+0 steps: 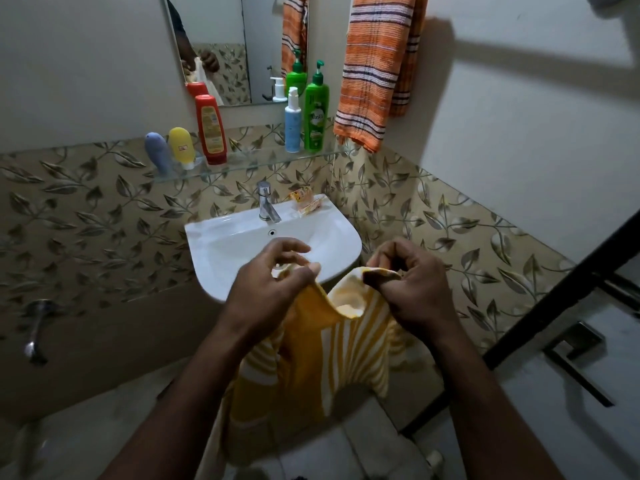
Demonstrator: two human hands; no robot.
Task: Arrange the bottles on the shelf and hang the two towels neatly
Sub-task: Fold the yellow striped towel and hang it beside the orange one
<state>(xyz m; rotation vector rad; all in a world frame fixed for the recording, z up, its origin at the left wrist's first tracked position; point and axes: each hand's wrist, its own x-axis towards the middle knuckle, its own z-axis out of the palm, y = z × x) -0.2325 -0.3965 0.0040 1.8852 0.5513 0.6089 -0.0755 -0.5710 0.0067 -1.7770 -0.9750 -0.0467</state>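
Note:
A yellow and white striped towel [332, 351] hangs in front of the sink, held up by its top edge. My left hand [266, 289] pinches one part of that edge and my right hand [405, 285] grips another, a short gap apart. An orange striped towel [374, 71] hangs on the wall at the upper right. On the glass shelf [249, 164] stand a grey-blue bottle [158, 150], a yellow bottle [181, 147], a red bottle [210, 128], a white and blue pump bottle [293, 121] and a green pump bottle [316, 112].
A white sink [221, 244] with a chrome tap [267, 202] sits under the shelf, and a soap wrapper [306, 200] lies on its rim. A mirror [235, 39] hangs above. A dark door frame [561, 299] runs diagonally at the right. A wall tap [36, 327] sticks out at the left.

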